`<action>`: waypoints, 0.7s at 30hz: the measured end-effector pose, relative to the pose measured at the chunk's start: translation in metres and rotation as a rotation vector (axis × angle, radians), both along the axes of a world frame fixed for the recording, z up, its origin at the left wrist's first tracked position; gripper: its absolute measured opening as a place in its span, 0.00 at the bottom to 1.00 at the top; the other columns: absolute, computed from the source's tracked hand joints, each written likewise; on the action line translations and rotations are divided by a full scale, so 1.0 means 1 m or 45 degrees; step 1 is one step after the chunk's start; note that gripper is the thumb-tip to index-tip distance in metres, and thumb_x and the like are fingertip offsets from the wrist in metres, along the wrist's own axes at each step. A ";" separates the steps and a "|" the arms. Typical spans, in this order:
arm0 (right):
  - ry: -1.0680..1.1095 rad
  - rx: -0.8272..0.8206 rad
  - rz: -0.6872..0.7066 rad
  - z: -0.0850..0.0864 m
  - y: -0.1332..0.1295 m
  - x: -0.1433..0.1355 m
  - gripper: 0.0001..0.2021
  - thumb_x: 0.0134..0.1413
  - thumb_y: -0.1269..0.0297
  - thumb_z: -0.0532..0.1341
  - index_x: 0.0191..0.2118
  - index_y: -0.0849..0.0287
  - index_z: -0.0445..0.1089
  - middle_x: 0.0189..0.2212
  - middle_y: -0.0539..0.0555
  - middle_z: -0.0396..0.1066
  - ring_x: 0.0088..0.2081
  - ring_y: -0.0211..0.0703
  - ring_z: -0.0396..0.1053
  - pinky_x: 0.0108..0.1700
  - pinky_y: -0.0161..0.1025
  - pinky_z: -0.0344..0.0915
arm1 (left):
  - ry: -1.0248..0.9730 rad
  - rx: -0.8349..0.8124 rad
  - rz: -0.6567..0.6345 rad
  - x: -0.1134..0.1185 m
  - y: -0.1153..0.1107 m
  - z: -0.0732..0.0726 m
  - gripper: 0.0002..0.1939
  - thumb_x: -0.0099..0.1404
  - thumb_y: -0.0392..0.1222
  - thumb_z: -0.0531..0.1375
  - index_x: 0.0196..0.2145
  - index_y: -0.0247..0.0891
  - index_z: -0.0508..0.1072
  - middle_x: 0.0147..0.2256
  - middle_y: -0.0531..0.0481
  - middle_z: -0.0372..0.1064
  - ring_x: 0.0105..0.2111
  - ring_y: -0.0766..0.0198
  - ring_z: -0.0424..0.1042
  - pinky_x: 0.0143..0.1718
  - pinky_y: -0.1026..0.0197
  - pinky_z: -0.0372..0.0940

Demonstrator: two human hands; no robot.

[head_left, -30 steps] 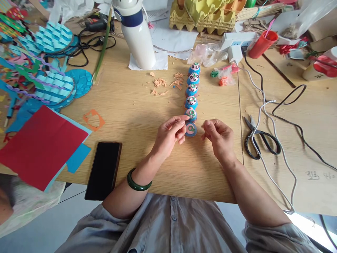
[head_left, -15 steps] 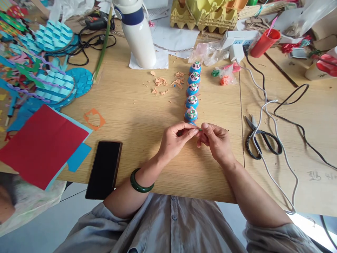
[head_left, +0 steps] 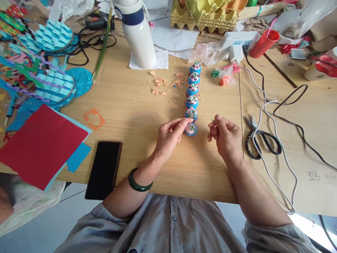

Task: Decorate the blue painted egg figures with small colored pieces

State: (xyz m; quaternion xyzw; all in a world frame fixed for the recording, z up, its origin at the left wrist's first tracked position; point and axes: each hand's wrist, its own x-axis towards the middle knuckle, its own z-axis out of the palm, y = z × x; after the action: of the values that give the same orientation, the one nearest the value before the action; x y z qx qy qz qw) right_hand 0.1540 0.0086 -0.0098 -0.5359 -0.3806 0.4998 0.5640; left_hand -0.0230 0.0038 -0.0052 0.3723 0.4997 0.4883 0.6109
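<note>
Several small blue domes with pink tops and green and dark marks (head_left: pixel 192 102) stand in a line down the table. The nearest dome (head_left: pixel 191 129) has a green ring on its pink top. My left hand (head_left: pixel 170 136) is just left of it, thumb and forefinger pinched together at its upper edge; anything between them is too small to tell. To the right, apart from the domes, my right hand (head_left: pixel 226 137) pinches a tiny green piece (head_left: pixel 212 120) between thumb and finger.
A white bottle (head_left: pixel 138 35), orange shavings (head_left: pixel 161 82) and egg trays (head_left: pixel 204 15) are farther back. Black scissors (head_left: pixel 263 137) and cables lie right. A phone (head_left: pixel 104 170) and red sheet (head_left: pixel 43 146) lie left. Another person's arm (head_left: pixel 5 205) shows at lower left.
My hands have moved apart, the left slightly left and the right to the right with a green piece. The nearest dome, mostly hidden before, now shows.
</note>
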 end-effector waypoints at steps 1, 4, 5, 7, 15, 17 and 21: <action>0.013 -0.006 0.030 0.000 0.000 -0.001 0.22 0.50 0.43 0.72 0.25 0.57 0.72 0.16 0.43 0.58 0.17 0.29 0.52 0.18 0.32 0.65 | -0.005 -0.001 -0.008 0.000 0.000 0.000 0.13 0.63 0.52 0.68 0.38 0.40 0.86 0.20 0.56 0.60 0.18 0.74 0.50 0.17 0.65 0.46; 0.051 -0.023 0.082 -0.001 -0.002 -0.005 0.23 0.48 0.42 0.73 0.23 0.57 0.71 0.16 0.43 0.58 0.17 0.29 0.52 0.18 0.32 0.65 | 0.005 0.013 -0.026 0.000 -0.001 -0.001 0.13 0.64 0.52 0.67 0.39 0.41 0.86 0.23 0.54 0.67 0.18 0.74 0.52 0.18 0.65 0.47; 0.054 -0.032 0.089 -0.001 -0.003 -0.006 0.23 0.48 0.42 0.73 0.23 0.57 0.71 0.15 0.43 0.57 0.17 0.29 0.52 0.18 0.32 0.65 | 0.011 0.014 -0.029 0.000 -0.001 -0.001 0.13 0.64 0.52 0.67 0.38 0.41 0.86 0.23 0.54 0.67 0.18 0.74 0.52 0.18 0.65 0.47; 0.057 -0.035 0.092 0.000 -0.003 -0.007 0.23 0.48 0.43 0.73 0.23 0.57 0.71 0.16 0.42 0.57 0.17 0.29 0.52 0.19 0.32 0.66 | 0.033 0.018 -0.035 0.000 -0.002 -0.001 0.14 0.64 0.52 0.67 0.39 0.41 0.86 0.23 0.54 0.67 0.18 0.74 0.52 0.18 0.65 0.47; 0.038 -0.030 0.236 0.002 -0.009 -0.013 0.26 0.49 0.42 0.73 0.19 0.58 0.67 0.15 0.43 0.57 0.17 0.29 0.55 0.20 0.32 0.67 | 0.202 0.329 -0.159 0.006 -0.005 -0.004 0.13 0.60 0.44 0.71 0.43 0.41 0.85 0.25 0.55 0.70 0.25 0.71 0.62 0.28 0.66 0.60; 0.026 -0.018 0.285 0.004 -0.011 -0.015 0.26 0.50 0.43 0.72 0.19 0.58 0.66 0.15 0.43 0.57 0.17 0.29 0.54 0.21 0.32 0.68 | 0.253 0.414 -0.139 0.007 -0.005 -0.007 0.09 0.62 0.45 0.71 0.39 0.40 0.85 0.29 0.53 0.76 0.27 0.70 0.66 0.30 0.66 0.62; 0.032 -0.053 0.364 0.008 -0.014 -0.016 0.26 0.55 0.40 0.67 0.21 0.59 0.69 0.17 0.45 0.59 0.18 0.30 0.57 0.22 0.33 0.70 | 0.259 0.516 -0.080 0.006 -0.005 -0.011 0.09 0.64 0.46 0.69 0.35 0.38 0.84 0.31 0.50 0.80 0.27 0.69 0.70 0.30 0.66 0.64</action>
State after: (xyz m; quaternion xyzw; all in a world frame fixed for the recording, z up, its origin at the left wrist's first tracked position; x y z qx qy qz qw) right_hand 0.1381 -0.0049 -0.0013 -0.4814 -0.4354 0.5895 0.4807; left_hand -0.0170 -0.0008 -0.0157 0.5500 0.4387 0.5193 0.4851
